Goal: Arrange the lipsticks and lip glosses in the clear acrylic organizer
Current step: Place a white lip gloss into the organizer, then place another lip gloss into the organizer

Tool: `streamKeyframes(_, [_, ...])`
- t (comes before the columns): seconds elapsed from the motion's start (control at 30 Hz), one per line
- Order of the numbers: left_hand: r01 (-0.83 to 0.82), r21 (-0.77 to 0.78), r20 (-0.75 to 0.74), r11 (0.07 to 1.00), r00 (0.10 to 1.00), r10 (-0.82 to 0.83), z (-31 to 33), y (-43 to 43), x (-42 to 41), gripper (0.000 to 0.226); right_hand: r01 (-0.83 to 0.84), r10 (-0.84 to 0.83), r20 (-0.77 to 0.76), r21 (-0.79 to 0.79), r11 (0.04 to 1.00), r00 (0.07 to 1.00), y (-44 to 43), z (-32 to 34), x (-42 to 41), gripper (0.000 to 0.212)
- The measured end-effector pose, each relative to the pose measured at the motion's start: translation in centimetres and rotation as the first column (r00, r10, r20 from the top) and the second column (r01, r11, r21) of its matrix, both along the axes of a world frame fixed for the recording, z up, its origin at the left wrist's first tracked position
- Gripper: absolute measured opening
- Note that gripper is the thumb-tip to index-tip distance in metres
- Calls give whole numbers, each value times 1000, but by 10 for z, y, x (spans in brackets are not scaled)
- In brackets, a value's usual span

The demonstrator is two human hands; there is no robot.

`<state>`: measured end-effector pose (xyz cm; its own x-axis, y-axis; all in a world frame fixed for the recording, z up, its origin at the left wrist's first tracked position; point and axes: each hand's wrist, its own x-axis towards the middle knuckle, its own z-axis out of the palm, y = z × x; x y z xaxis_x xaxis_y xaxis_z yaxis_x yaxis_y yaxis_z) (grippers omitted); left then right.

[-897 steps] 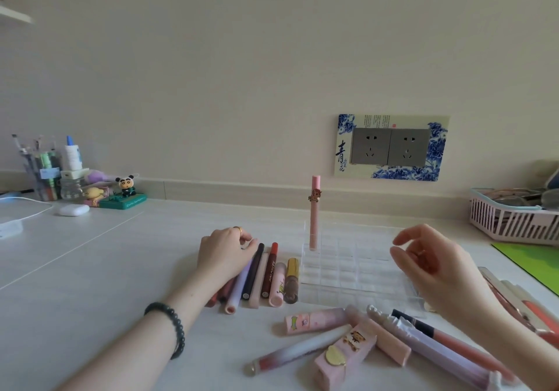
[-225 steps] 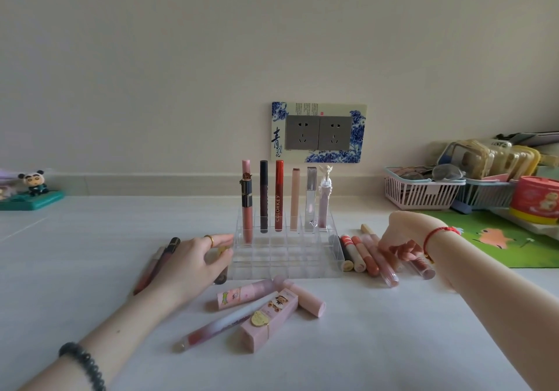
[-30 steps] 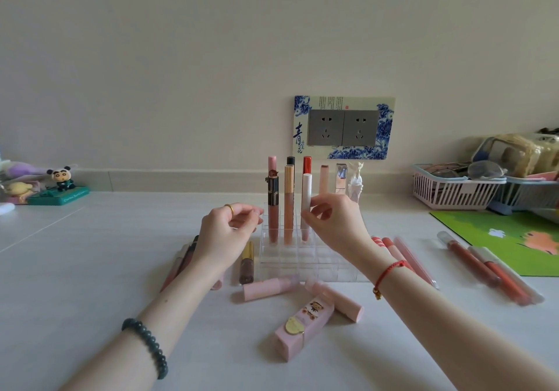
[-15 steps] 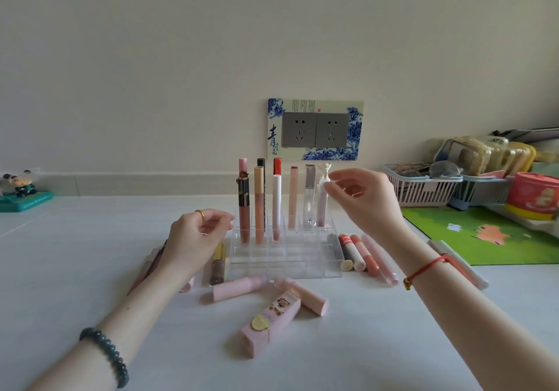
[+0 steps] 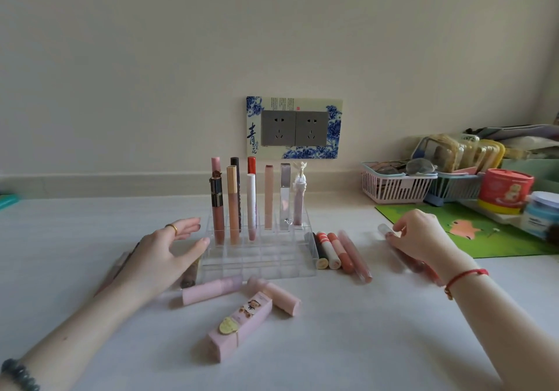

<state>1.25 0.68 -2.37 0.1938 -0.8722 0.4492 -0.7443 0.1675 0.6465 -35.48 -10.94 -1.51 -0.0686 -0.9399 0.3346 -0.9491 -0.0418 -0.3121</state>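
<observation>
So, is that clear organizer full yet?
Not full. The organizer has upright tubes only in its two back rows; the front compartments are empty.

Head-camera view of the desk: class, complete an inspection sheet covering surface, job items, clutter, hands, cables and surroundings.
Surface: white desk, tubes lying loose on it.
Job's things: clear organizer holds nine upright tubes in its two back rows; four loose tubes lie right of it, two pink tubes and a pink box in front.
Clutter: pink basket, blue basket, red tin, green mat, far right.
Hands: left hand open above a brown tube; right hand curls on a clear-capped tube lying on the desk.
Cables: nothing seen.
Surroundings: plain wall, double socket with blue floral surround.
</observation>
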Motion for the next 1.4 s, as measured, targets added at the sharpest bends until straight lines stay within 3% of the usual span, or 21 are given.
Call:
streamKeyframes(0.2, [-4,118,35,993,999,0,-3,3,1,58,64,-63,-72,18,998,995,3,-8,10,20])
streamKeyframes(0.33, [-61,155,100,986,994,46,-2,5,-3,60,87,-85,-61,35,996,995,3,-10,13,38])
streamKeyframes(0.43, [-67,156,100,986,994,51,-2,6,-5,60,75,-75,19,16,997,997,7,-4,11,20])
streamKeyframes(0.53, [-68,161,128,985,991,48,-2,6,-5,60,-12,44,225,-143,990,973,14,9,13,13])
streamKeyframes(0.6, [-37,166,117,985,993,18,-4,5,-3,63,-104,207,425,-252,962,881,25,20,27,8])
streamKeyframes(0.67, [0,169,84,986,996,-14,-6,4,-3,66,-212,378,592,-332,919,712,37,31,48,13])
streamKeyframes(0.73, [-11,165,77,986,997,-1,-6,4,-3,66,-318,509,659,-397,861,554,45,43,72,15])
streamKeyframes(0.8, [-24,164,91,986,996,9,-6,4,-3,68,-393,569,673,-417,820,472,49,52,95,11])
streamKeyframes(1.0, [-60,155,173,986,984,33,-6,4,-3,68,-405,567,538,-399,823,623,39,50,147,17])
streamKeyframes(1.4, [-23,148,147,989,989,1,-9,1,-3,75,-403,519,455,-332,853,724,26,21,171,20])
